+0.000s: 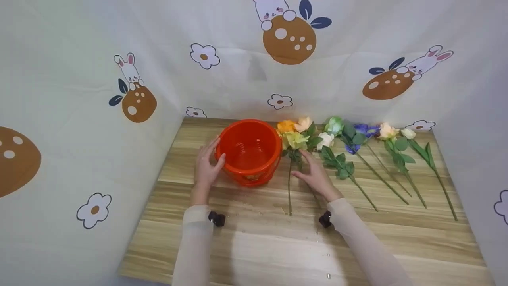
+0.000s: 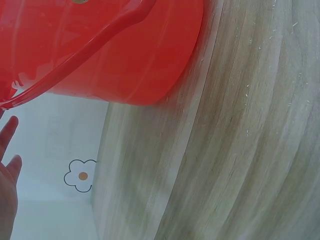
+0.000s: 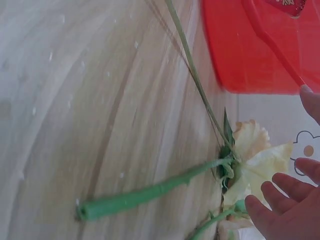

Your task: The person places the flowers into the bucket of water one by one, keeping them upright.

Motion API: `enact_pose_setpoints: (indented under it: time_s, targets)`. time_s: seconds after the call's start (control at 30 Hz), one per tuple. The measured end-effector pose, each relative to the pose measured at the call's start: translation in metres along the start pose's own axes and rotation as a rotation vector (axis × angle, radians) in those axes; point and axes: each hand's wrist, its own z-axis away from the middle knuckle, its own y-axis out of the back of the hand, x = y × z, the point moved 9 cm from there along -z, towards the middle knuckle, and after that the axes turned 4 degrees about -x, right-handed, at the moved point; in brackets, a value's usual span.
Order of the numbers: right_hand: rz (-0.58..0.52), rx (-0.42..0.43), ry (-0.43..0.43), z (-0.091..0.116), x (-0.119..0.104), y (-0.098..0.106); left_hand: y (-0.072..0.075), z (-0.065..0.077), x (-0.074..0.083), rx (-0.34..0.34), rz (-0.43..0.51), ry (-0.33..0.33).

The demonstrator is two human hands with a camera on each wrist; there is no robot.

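Note:
An upright red bucket (image 1: 251, 171) stands on the wooden table, its inside showing no contents. My left hand (image 1: 208, 162) is at its left side, fingers extended by the rim; whether they touch is hard to tell. In the left wrist view the bucket's handle (image 2: 87, 52) hangs down along its wall. On the bucket's right, my right hand (image 1: 316, 174) hovers over flower stems with loosely spread fingers, holding nothing. Just beyond its fingertips lie a yellow flower (image 1: 296, 140), an orange flower (image 1: 286, 126) and a peach flower (image 1: 303, 123). A thick green stem (image 3: 145, 195) points toward the right wrist camera.
Further right lie a white flower (image 1: 326, 141), a pale green flower (image 1: 334, 125), purple-blue flowers (image 1: 367, 129), another peach flower (image 1: 387, 131) and a white bud (image 1: 408, 133). Small bits or droplets dot the table (image 1: 278, 246). A patterned cloth (image 1: 234, 87) hangs behind.

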Motion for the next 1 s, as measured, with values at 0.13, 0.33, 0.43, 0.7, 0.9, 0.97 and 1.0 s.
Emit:
enact_pose_setpoints:
  time_s: [0.13, 0.33, 0.43, 0.7, 0.9, 0.97, 1.0]
  targets:
    - [-0.062, -0.014, -0.022, -0.003, 0.004, -0.007, -0.001, 0.000, 0.001, -0.001, 0.002, 0.004]
    - [-0.151, -0.017, -0.035, -0.004, 0.007, -0.014, -0.002, 0.000, 0.001, -0.009, -0.008, 0.012]
    - [-0.224, -0.023, -0.049, -0.006, 0.010, -0.018, -0.003, 0.000, 0.001, -0.016, -0.008, 0.017]
    - [-0.276, -0.034, -0.076, -0.009, 0.014, -0.027, -0.001, 0.002, 0.000, 0.000, -0.007, 0.018]
    - [-0.318, -0.037, -0.102, -0.013, 0.019, -0.032, 0.000, 0.001, 0.001, 0.009, -0.005, -0.005]
    - [-0.339, -0.036, -0.112, -0.014, 0.020, -0.033, 0.000, 0.001, 0.001, 0.014, -0.003, -0.016]
    - [-0.347, -0.034, -0.116, -0.014, 0.021, -0.034, 0.000, 0.001, 0.002, 0.015, -0.004, -0.019]
